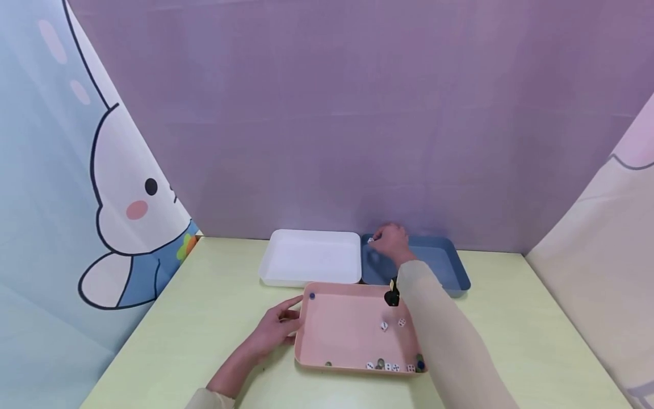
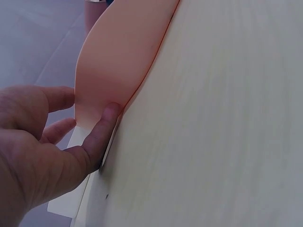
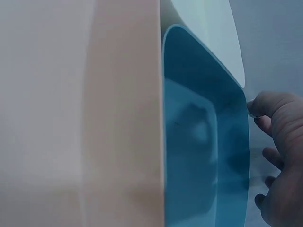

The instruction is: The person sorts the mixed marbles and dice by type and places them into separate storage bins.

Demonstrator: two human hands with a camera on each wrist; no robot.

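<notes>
Above the back left corner of the blue tray [image 1: 439, 262], my right hand [image 1: 392, 241] pinches a small white die [image 1: 370, 240] between thumb and fingertips. In the right wrist view, the other fingers of this hand are bent loosely beyond the blue tray's rim. My left hand [image 1: 278, 324] rests at the left side of the pink tray [image 1: 342, 324], its relaxed fingers touching the outer wall and rim. Several white dice [image 1: 384, 326] lie in the pink tray, most along its front edge. A dark blue bead [image 1: 312, 296] sits in its back left corner.
A white tray [image 1: 311, 258] stands left of the blue tray, behind the pink one. Greenish round pieces [image 1: 380, 363] lie among the dice. Behind the pale table [image 1: 230, 295] hangs a purple cloth [image 1: 332, 125]. My right sleeve covers part of the pink tray's right side.
</notes>
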